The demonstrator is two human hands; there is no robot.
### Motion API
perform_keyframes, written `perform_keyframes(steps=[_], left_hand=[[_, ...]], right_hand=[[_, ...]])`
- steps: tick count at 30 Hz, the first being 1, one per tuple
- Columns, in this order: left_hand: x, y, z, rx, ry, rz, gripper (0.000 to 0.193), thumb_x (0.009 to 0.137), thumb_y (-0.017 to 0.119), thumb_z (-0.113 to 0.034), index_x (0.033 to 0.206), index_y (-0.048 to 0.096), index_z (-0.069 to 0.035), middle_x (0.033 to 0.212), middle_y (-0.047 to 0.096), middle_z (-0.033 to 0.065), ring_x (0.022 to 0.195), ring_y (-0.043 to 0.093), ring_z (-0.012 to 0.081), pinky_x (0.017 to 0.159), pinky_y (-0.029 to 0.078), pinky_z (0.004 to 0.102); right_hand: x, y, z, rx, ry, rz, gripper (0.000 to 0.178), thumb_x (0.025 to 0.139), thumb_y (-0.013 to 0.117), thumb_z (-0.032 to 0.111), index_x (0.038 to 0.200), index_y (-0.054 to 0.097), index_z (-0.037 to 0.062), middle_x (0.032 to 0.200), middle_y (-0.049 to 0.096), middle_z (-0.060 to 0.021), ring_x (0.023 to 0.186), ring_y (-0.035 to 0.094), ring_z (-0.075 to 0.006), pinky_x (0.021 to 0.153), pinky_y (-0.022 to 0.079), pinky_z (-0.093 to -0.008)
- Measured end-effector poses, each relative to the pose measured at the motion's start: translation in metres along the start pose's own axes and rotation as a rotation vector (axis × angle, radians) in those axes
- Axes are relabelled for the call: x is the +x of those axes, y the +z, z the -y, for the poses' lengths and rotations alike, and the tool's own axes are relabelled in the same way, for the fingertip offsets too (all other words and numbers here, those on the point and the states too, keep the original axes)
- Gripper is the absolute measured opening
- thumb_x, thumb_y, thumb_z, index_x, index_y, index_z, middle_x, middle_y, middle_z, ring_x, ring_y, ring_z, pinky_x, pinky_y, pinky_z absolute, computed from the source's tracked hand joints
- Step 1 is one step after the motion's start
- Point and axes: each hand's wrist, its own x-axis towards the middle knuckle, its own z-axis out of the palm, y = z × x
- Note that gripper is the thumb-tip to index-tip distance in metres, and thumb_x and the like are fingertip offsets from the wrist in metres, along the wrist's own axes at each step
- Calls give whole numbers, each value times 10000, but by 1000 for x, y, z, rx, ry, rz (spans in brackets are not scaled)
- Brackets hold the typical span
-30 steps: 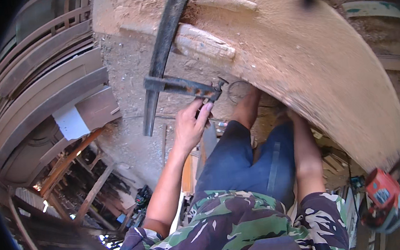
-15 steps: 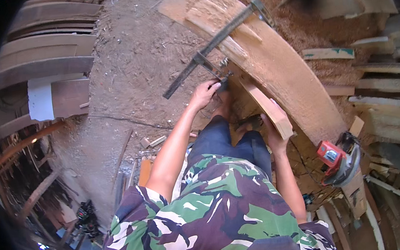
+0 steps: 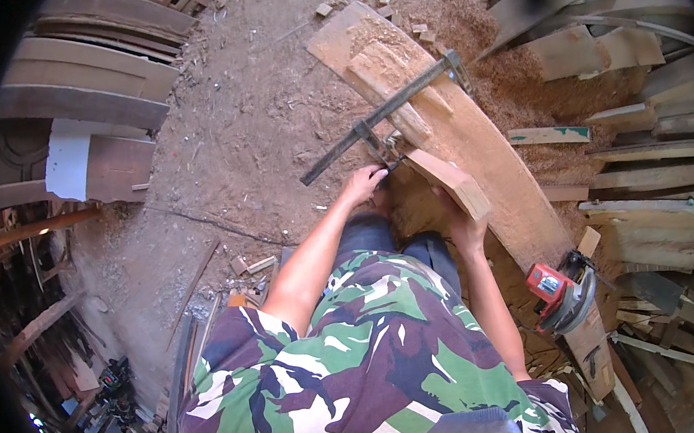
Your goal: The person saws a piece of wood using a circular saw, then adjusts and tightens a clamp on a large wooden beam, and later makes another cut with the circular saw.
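A bar clamp (image 3: 395, 105) lies across a broad curved plank (image 3: 515, 179) and some narrower wood pieces (image 3: 388, 79) on top of it. My left hand (image 3: 365, 185) is closed, its fingertips pinching the dark handle end of the clamp's screw. From below and the right, my right hand (image 3: 467, 228) grips a thick wooden piece (image 3: 450, 180) with a slanted near end. That piece is tilted beside the plank's near edge, its far end close to the clamp's screw. The fingers under it are partly hidden.
A red and grey power tool (image 3: 550, 285) rests by the plank's near right end. Curved boards (image 3: 658, 153) are stacked at the right, with sawdust (image 3: 461, 13) beside them. More boards (image 3: 83, 83) lie at the left. A dark cable (image 3: 214, 223) crosses the dirt floor.
The wooden piece in my right hand has shifted left, bringing its far end nearer the clamp's screw. My left hand stays at the screw handle. The whole view has shifted slightly.
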Motion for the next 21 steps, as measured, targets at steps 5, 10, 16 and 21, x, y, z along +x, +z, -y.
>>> perform_keyframes(steps=[5, 10, 16, 21], left_hand=[[4, 6, 14, 54, 116, -57, 496, 1022, 552, -519, 1239, 726, -108, 1053, 753, 199, 1009, 716, 388, 896, 553, 497], [-1, -5, 4, 200, 21, 133, 466, 925, 647, -418, 1230, 726, -75, 1163, 726, 235, 1101, 694, 387, 958, 540, 463], [-6, -26, 38, 153, 172, 235, 418, 770, 775, -295, 1107, 702, -58, 1038, 745, 207, 972, 718, 394, 829, 564, 494], [-29, 4, 3, 351, 273, -163, 533, 779, 766, -154, 1273, 594, -53, 1151, 663, 283, 1094, 636, 495, 901, 541, 577]], right_hand=[[33, 30, 19, -264, -71, 61, 397, 847, 832, 42, 1231, 734, 8, 1183, 771, -139, 1082, 713, -174, 944, 548, -339], [55, 47, -9, -447, -15, 80, 347, 824, 860, 95, 1147, 761, 14, 1049, 797, -159, 976, 761, -199, 864, 572, -354], [45, 43, -32, -482, -43, 105, 319, 1001, 572, 264, 1120, 681, -11, 1025, 705, -197, 950, 661, -293, 837, 521, -459], [48, -2, -214, -201, 193, -100, 462, 1076, 398, 368, 1096, 635, -28, 1000, 652, -227, 906, 575, -324, 820, 463, -540]])
